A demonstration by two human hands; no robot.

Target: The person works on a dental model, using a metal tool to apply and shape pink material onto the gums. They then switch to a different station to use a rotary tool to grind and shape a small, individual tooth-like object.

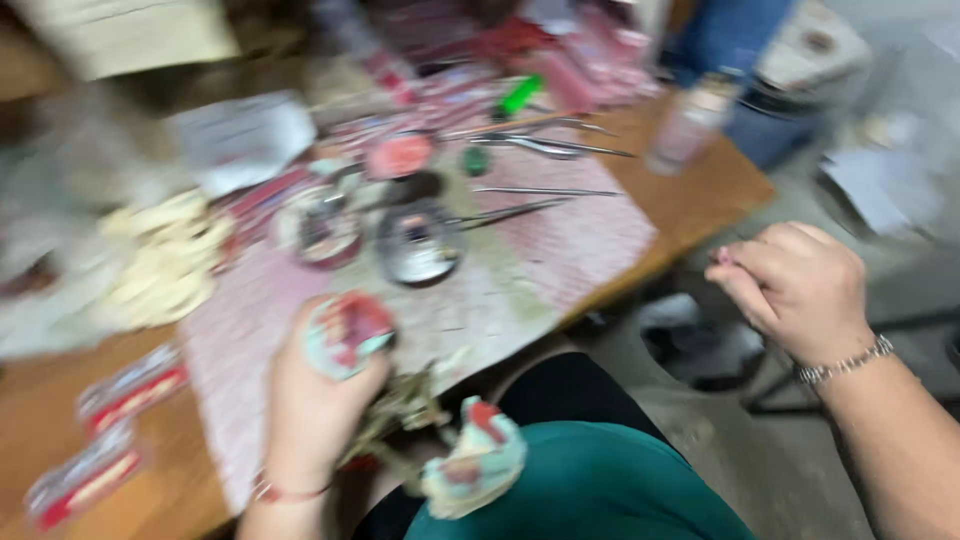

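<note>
The view is motion-blurred. My left hand (310, 400) is closed around a round pink and pale-teal dental cast (345, 335), held over the table's near edge. Under it hangs a brass-coloured metal frame (400, 408), which joins a second whitish cast with red wax (475, 460) above my lap. My right hand (795, 285) is off the table to the right, over the floor. Its fingers are curled together, and nothing shows clearly in them. A chain bracelet (848, 362) is on that wrist.
A wooden table (700, 195) carries a pink checked cloth (580, 240), two round metal dishes (418, 243), long metal tools (545, 147), a green item (520, 95), a bottle (690, 122), a heap of cream pieces (165, 260) and red packets (130, 388). A blue bin (770, 130) stands behind.
</note>
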